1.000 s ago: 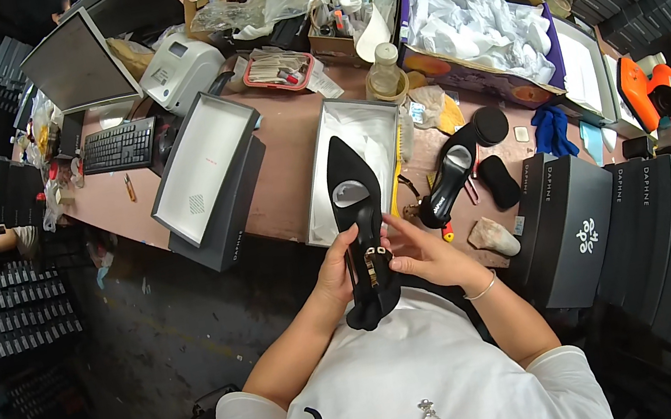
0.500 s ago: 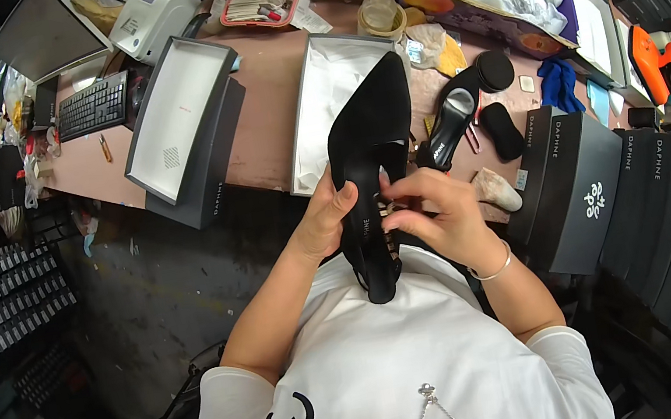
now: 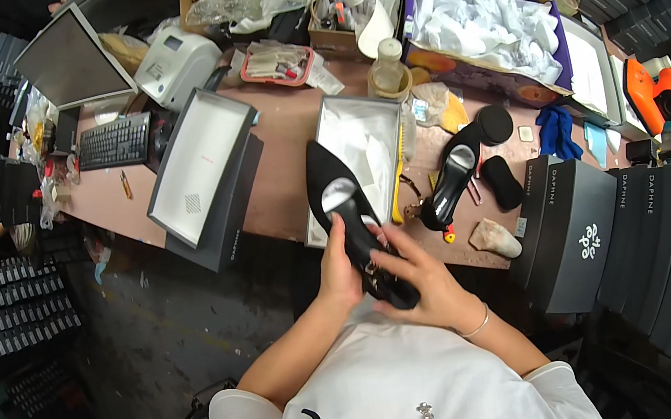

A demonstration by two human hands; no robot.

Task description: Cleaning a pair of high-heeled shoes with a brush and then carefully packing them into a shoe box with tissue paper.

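Holding: black pointed shoe (image 3: pixel 353 222), both hands on it, above table (image 3: pixel 284 165) edge, toe aimed away from the person
Left hand: left hand (image 3: pixel 339 273) fingers wrapped around shoe's left side, near the middle
Right hand: right hand (image 3: pixel 422 286) closed over heel end, fingers at a small metal buckle
Behind shoe: open shoebox (image 3: pixel 361 152) with white paper, touching the toe in view
Right of it: second black shoe (image 3: pixel 461 172) lying on table
Left: box lid (image 3: pixel 203 171), keyboard (image 3: pixel 111 142)
Far right: stacked black boxes (image 3: pixel 622 224)
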